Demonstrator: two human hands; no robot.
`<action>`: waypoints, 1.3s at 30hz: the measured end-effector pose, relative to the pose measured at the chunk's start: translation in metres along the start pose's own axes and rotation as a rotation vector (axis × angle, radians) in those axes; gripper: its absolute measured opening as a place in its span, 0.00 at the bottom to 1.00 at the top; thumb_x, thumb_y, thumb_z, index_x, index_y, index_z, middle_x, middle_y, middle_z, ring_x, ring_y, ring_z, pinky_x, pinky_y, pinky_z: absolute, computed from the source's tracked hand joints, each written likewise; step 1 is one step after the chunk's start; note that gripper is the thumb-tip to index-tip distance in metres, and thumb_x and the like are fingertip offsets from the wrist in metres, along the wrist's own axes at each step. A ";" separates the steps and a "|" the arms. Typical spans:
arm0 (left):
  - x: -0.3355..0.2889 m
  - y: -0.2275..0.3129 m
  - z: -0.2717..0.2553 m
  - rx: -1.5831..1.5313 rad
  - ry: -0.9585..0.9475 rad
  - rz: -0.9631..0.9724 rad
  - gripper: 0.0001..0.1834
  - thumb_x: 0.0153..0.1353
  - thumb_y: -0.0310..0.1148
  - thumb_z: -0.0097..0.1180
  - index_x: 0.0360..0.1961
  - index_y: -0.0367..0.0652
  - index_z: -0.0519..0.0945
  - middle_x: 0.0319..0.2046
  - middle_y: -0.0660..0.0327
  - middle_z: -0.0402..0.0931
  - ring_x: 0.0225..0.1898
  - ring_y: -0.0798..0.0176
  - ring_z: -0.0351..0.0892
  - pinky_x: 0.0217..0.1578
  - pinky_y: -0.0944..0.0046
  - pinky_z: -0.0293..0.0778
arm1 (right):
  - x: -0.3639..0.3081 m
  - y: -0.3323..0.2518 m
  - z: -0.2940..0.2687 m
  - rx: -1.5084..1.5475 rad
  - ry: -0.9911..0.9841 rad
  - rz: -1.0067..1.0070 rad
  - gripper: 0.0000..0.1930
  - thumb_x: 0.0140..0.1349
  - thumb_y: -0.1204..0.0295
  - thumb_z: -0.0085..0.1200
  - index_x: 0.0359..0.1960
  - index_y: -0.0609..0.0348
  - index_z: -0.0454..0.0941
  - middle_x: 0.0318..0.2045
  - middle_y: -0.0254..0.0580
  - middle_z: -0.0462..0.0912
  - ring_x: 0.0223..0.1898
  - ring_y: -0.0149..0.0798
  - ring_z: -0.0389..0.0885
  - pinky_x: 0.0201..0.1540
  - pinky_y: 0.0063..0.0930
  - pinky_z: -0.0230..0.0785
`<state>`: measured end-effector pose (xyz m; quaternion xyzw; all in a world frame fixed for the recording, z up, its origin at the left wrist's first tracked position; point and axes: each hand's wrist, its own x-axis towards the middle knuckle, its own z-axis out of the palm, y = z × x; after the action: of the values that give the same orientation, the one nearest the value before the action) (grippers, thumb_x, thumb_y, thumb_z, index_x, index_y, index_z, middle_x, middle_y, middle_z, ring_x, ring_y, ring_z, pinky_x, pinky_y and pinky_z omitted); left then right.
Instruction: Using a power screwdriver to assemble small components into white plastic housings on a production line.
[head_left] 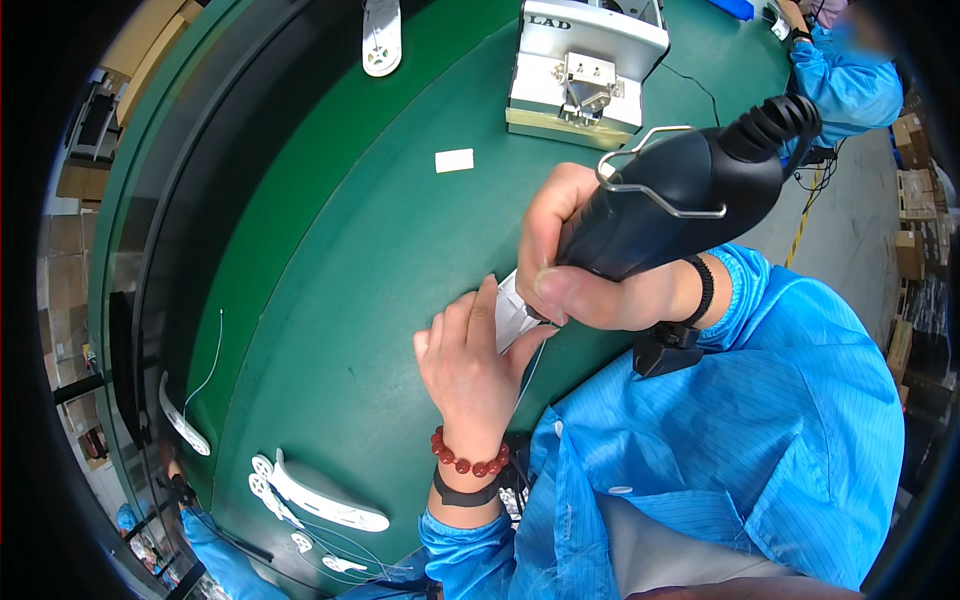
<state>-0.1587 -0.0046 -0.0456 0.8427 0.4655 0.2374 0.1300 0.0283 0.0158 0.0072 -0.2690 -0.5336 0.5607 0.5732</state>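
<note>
Right hand (605, 298) wrapped round a black driver (670, 200), working end down at the white part (510, 312). Left hand (465, 345) pinches that white part between fingers and thumb, just left of the right hand (touching the bench (360, 330) or just over it, can't tell). Thin wire (529, 376) beside left wrist. Beyond the hands: white card (454, 161), white machine (550, 75). Lower left of left hand: white shell (325, 503).

Bright light, fisheye-bent edges, black rounded corners
</note>
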 end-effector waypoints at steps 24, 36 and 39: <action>0.007 0.009 0.000 0.007 -0.025 -0.003 0.35 0.45 0.53 0.70 0.51 0.40 0.81 0.40 0.62 0.79 0.37 0.59 0.77 0.37 0.60 0.64 | -0.002 -0.008 -0.012 -0.233 -0.100 -0.114 0.12 0.61 0.80 0.56 0.38 0.61 0.64 0.24 0.40 0.75 0.25 0.30 0.75 0.29 0.25 0.69; 0.029 0.035 -0.014 0.047 -0.083 -0.001 0.36 0.43 0.52 0.72 0.52 0.44 0.81 0.39 0.62 0.78 0.39 0.58 0.79 0.39 0.58 0.70 | 0.014 -0.042 -0.037 -0.566 -0.309 -0.274 0.10 0.58 0.77 0.61 0.36 0.62 0.71 0.24 0.39 0.78 0.25 0.31 0.76 0.28 0.23 0.68; 0.039 0.036 -0.032 -0.028 -0.153 0.002 0.39 0.39 0.50 0.74 0.54 0.44 0.80 0.37 0.62 0.78 0.37 0.57 0.79 0.38 0.57 0.70 | 0.010 -0.055 -0.041 0.010 -0.057 -0.048 0.07 0.56 0.75 0.62 0.32 0.60 0.75 0.25 0.35 0.76 0.29 0.31 0.74 0.38 0.27 0.67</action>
<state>-0.1320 0.0091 0.0087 0.8570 0.4498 0.1788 0.1769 0.0830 0.0248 0.0482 -0.2372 -0.5533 0.5566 0.5725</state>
